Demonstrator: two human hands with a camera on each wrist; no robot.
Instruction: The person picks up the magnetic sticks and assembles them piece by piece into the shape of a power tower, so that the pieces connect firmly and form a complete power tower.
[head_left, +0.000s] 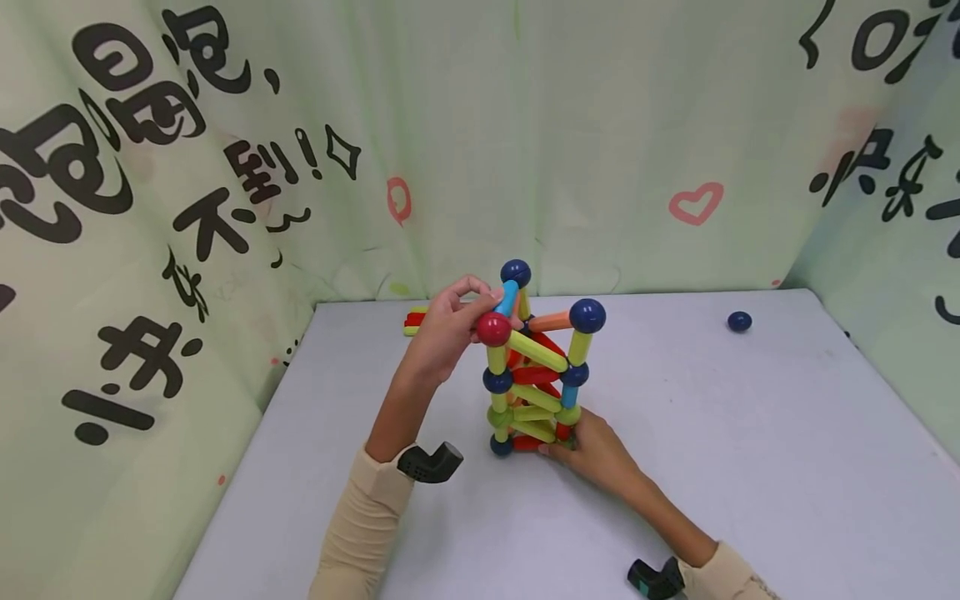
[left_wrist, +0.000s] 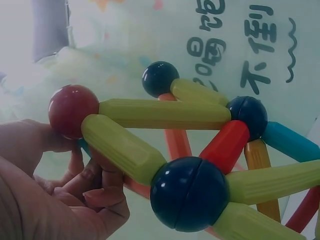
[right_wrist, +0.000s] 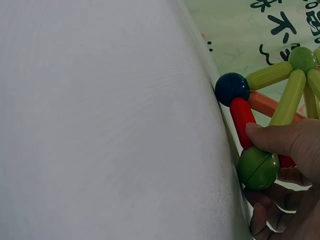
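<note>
Up near the top of the rod-and-ball tower (head_left: 536,367), which stands mid-tabletop (head_left: 750,467), the left hand (head_left: 446,329) pinches a blue rod (head_left: 508,297) between thumb and curled fingers (left_wrist: 102,192), just beside the red ball (head_left: 493,329) at the upper corner. The right hand (head_left: 592,450) holds the tower's base, its thumb pressed on a red rod (right_wrist: 241,120) above a green ball (right_wrist: 257,167). A loose dark blue ball (head_left: 739,321) lies well apart to the right, and spare rods (head_left: 414,320) lie behind the left hand.
</note>
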